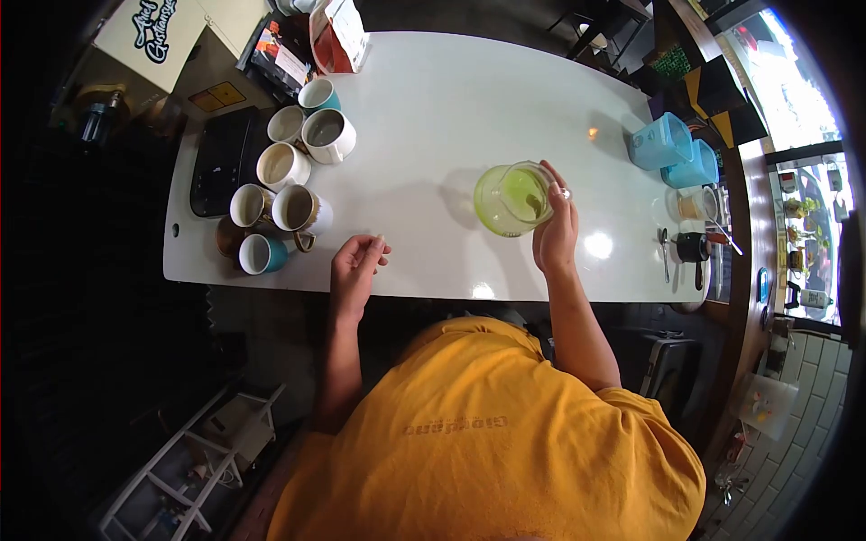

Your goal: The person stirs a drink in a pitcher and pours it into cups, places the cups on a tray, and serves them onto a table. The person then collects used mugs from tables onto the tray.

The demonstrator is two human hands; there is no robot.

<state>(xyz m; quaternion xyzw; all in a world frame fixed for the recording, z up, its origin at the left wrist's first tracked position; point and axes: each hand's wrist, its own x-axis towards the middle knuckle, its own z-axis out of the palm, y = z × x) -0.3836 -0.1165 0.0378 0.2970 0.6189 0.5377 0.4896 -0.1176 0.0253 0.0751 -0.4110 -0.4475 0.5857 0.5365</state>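
My right hand [557, 221] is wrapped round the right side of a clear glass jug [512, 198] with green liquid in it, tilted above the white table [433, 117]. Near the table's front edge is my left hand [359, 270], its fingers curled with thumb and fingertips together; nothing shows between them. Left of it stand several mugs: a patterned mug with a gold handle [298, 209], a white mug [328, 135], a cream mug [282, 167] and a teal mug [262, 254].
Two blue containers [661, 142] stand at the table's right, near a spoon [666, 252] and a small black pot [693, 247]. A black flat device [222, 162] lies behind the mugs at left. A red and white bag [339, 38] stands at the back.
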